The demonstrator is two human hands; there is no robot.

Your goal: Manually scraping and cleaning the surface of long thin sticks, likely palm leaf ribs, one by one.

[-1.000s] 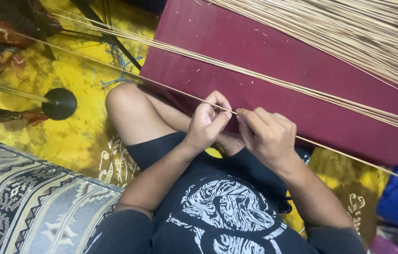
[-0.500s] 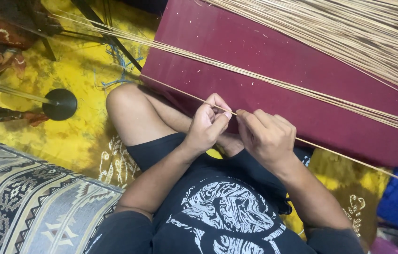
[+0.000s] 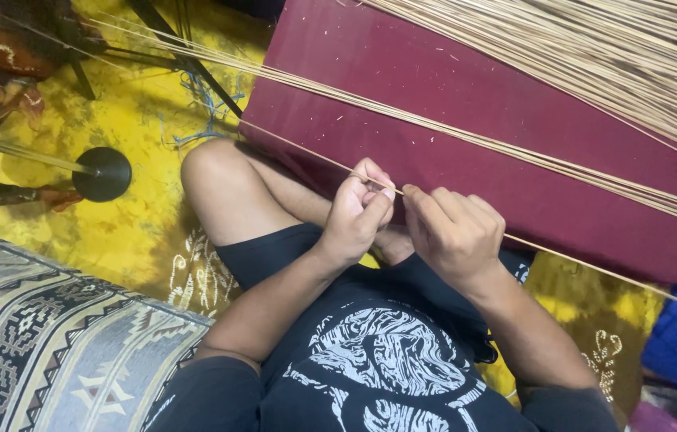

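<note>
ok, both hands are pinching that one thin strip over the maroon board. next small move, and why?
Probably slide the right hand further along the thin pale cane strip. Both hands pinch it close together, left hand right beside, while long lengths run free either side over the maroon rectangular board.

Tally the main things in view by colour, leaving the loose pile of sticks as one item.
Maroon: 1, the board
Tan: 2, the stick held by both hands (left, right), and the stick pile
Yellow: 1, the floor cloth
Black: 1, the round base
Total: 5
</note>
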